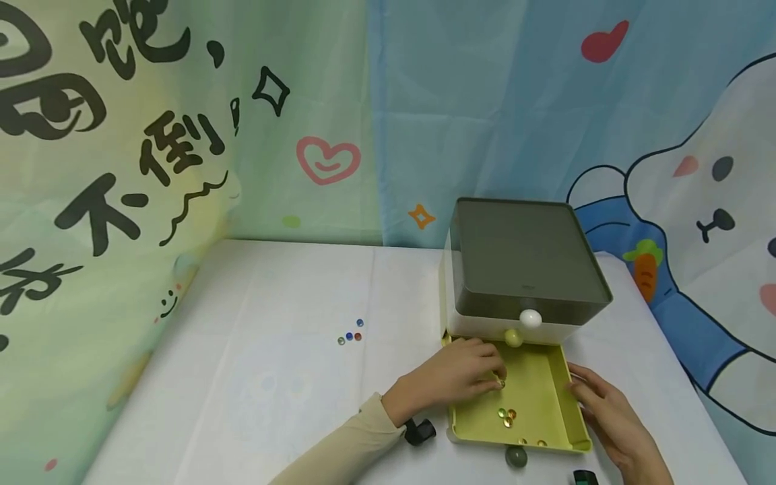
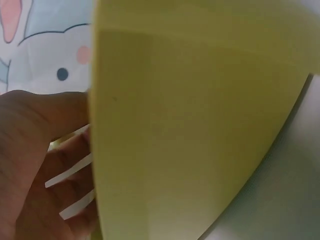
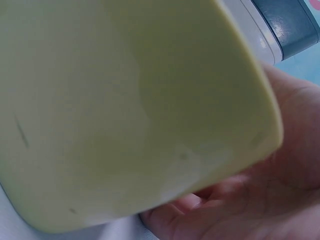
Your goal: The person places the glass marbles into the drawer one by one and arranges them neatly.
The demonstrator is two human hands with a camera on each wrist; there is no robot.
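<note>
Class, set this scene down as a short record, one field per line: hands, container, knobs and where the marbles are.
Left hand: fingers pinch a small marble over the drawer; hand reaches in
Right hand: hand at the drawer's outer right side; exact grip unclear
Container: white box with grey-green top; yellow-green drawer pulled out
Knobs: white, yellow-green, dark
Marbles in drawer: three clustered, two near the front wall
Marbles on table: four, left of the drawer
</note>
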